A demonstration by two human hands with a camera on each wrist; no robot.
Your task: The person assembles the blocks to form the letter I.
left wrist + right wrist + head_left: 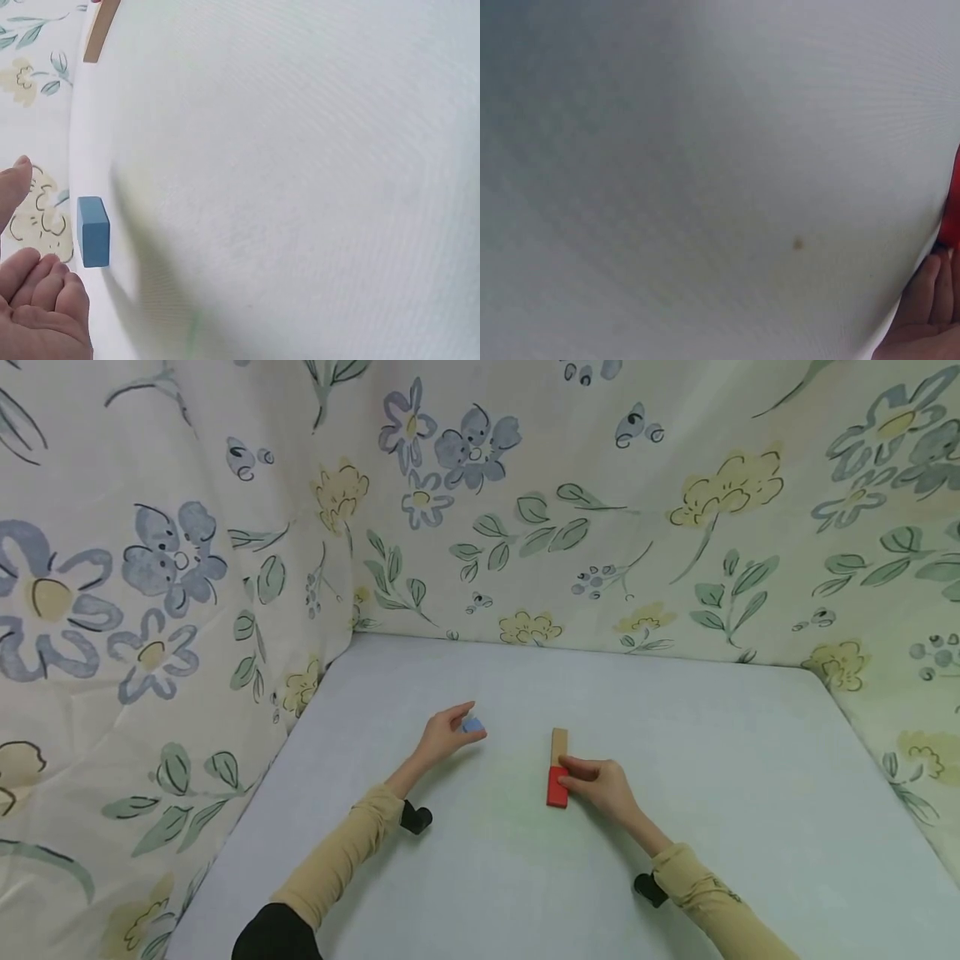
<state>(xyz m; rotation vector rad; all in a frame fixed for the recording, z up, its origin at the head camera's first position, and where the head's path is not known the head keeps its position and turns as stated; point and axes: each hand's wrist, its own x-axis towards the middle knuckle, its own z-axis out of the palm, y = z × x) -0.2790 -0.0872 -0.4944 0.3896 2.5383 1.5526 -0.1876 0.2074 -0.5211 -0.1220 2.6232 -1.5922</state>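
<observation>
A small blue block stands on the white table between the spread thumb and fingers of my left hand. The left wrist view shows a gap between the blue block and that hand's fingers. My right hand grips a red block by its right side with thumb and forefinger. Directly behind the red one, in line with it, lies a plain wooden block. Only a sliver of the red block and a few curled fingers show in the right wrist view.
The white tabletop runs back to a flower-patterned curtain, which also hangs along the left side. A black wrist camera sits under the left sleeve, another black one by the right sleeve.
</observation>
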